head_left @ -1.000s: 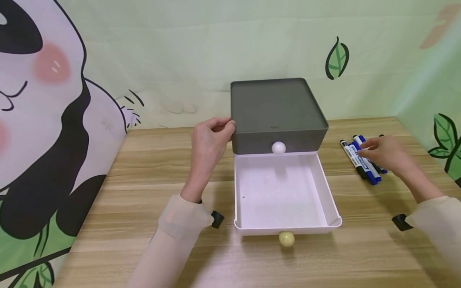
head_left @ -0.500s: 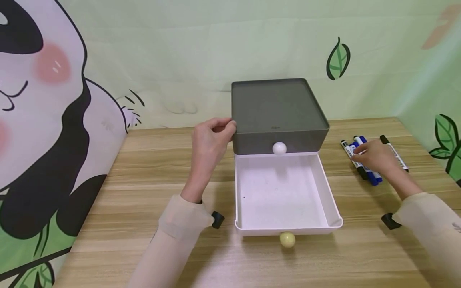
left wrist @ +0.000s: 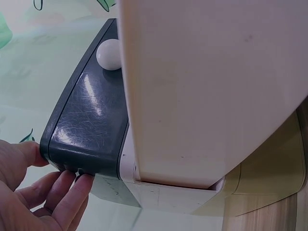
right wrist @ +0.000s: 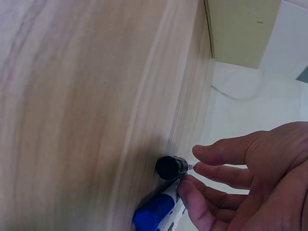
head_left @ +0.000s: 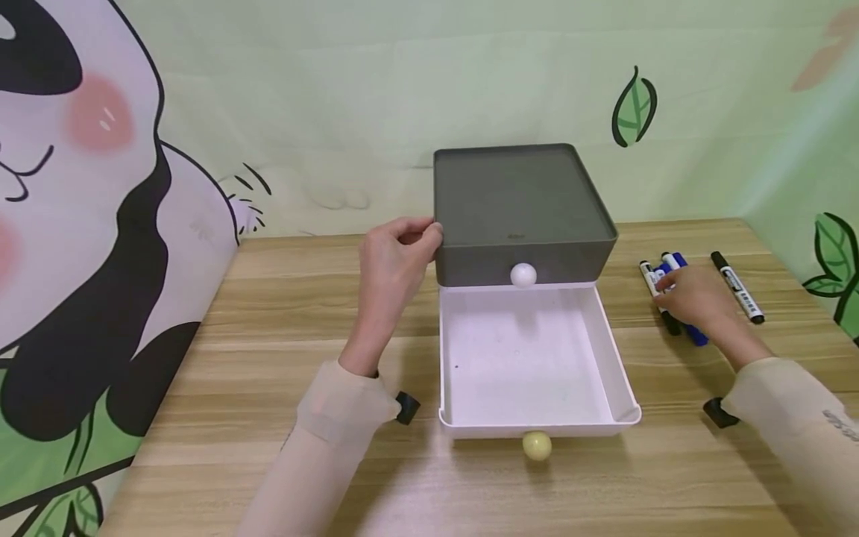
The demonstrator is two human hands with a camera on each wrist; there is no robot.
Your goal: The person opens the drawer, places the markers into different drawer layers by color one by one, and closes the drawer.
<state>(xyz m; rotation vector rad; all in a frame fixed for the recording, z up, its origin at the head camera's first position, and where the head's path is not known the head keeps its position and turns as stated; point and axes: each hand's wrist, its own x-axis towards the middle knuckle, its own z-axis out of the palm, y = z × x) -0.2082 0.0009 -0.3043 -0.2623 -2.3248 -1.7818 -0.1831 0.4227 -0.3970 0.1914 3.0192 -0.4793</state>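
Observation:
My left hand (head_left: 392, 261) holds the front left corner of a dark grey drawer box (head_left: 523, 198). In the left wrist view the thumb (left wrist: 29, 153) is at its top edge and the fingers (left wrist: 72, 199) lie against its side. Below, a white drawer (head_left: 517, 358) with a yellow knob is pulled out. My right hand (head_left: 698, 298) is over a cluster of whiteboard markers, its bent fingertips close around the leftmost black-capped marker (right wrist: 171, 167). Beside that one lies a blue-capped marker (right wrist: 151, 214), partly hidden under the hand in the head view.
A single black-and-white marker (head_left: 738, 287) lies to the right of the hand. The wooden table (head_left: 282, 313) meets a printed fabric backdrop (head_left: 322, 112) with a panda at the left. A white knob (head_left: 523, 275) sticks out from the grey upper drawer front.
My right hand has moved left and slightly downward over the markers, uncovering the lone black-and-white marker at the right. The left hand keeps its place on the box corner.

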